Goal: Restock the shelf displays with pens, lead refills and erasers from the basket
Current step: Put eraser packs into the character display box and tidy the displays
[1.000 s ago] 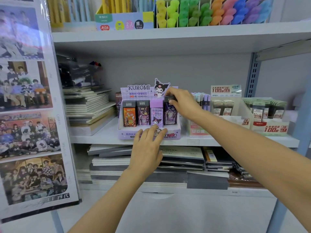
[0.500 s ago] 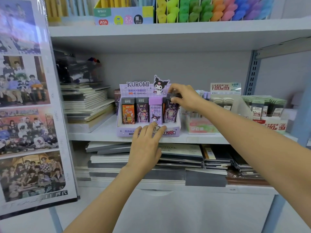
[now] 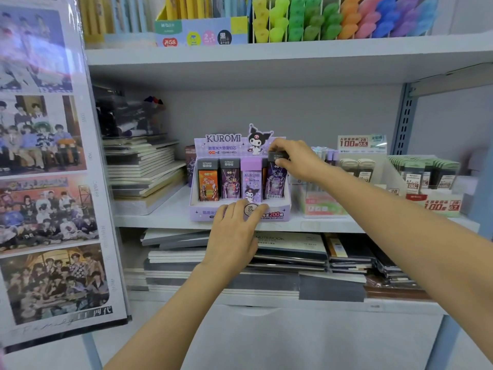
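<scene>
A purple Kuromi display box (image 3: 286, 202) stands on the middle shelf (image 3: 165, 214) with several lead refill cases upright in a row. My right hand (image 3: 296, 161) pinches the dark cap of the rightmost purple refill case (image 3: 274, 181), which stands slightly tilted in the box. My left hand (image 3: 234, 233) rests with straight fingers against the box's front wall. The basket is out of view.
Stacked notebooks (image 3: 144, 172) lie left of the box. More lead refill displays (image 3: 424, 180) stand to the right. Notebook piles (image 3: 290, 252) fill the shelf below. Coloured highlighters (image 3: 341, 17) line the top shelf. A photo poster panel (image 3: 48, 182) hangs at far left.
My right hand has lifted the top of the rightmost refill case and tilted it a little. My left hand stays on the box front.
</scene>
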### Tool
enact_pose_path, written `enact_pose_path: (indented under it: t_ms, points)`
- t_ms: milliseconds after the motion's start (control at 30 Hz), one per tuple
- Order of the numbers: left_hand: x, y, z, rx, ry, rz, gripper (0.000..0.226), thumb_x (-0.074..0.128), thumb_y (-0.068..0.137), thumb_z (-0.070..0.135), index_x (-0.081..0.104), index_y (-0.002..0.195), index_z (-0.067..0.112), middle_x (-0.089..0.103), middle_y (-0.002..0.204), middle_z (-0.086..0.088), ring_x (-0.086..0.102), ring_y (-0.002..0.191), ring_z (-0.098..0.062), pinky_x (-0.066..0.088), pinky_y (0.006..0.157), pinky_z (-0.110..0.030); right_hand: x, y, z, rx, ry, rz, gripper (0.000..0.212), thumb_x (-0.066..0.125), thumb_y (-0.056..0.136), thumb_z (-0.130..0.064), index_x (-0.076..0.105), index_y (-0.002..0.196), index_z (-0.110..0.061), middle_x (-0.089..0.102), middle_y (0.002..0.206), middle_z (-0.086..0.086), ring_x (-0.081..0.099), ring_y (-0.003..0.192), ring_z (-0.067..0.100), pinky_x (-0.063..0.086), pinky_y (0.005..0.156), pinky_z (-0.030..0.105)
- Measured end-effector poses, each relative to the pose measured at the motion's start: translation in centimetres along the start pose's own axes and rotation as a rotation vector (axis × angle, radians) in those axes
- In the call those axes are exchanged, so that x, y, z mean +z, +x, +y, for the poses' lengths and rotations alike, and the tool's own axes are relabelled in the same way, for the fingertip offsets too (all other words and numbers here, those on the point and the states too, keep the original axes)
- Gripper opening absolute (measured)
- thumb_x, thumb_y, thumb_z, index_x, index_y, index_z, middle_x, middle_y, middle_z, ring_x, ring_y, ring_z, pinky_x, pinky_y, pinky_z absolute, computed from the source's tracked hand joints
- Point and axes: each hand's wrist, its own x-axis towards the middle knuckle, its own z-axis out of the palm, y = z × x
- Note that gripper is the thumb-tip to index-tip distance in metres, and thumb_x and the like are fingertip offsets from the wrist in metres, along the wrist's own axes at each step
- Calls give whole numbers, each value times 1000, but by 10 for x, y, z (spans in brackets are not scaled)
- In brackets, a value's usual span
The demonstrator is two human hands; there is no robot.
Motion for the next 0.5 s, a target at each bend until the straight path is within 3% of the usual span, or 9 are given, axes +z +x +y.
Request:
enact_pose_path:
  t_ms: [200, 333, 500]
  points:
    - [0, 2, -8, 34, 29, 22, 63, 62, 77, 15, 48, 137, 24, 54, 116, -8, 50, 107, -28, 37, 93, -38, -9, 1, 0, -97, -16, 2, 26, 57, 95, -8, 59, 119, -15, 65, 113, 8, 60, 100, 25, 43, 83, 29]
    - [4, 0, -7, 24, 16, 71, 64, 66, 72, 13, 52, 134, 23, 56, 108, -7, 53, 101, -27, 38, 90, -37, 2, -3, 1, -105, -48, 103, 26, 56, 95, -10, 58, 120, -17, 67, 113, 9, 61, 102, 27, 49, 88, 37]
    - [6, 1, -6, 13, -4, 78, 63, 65, 72, 15, 52, 133, 24, 54, 103, -4, 53, 95, -24, 35, 89, -37, 4, -6, 4, -138, -40, 101, 26, 58, 94, -10, 59, 120, -15, 67, 114, 8, 60, 103, 27, 45, 86, 31]
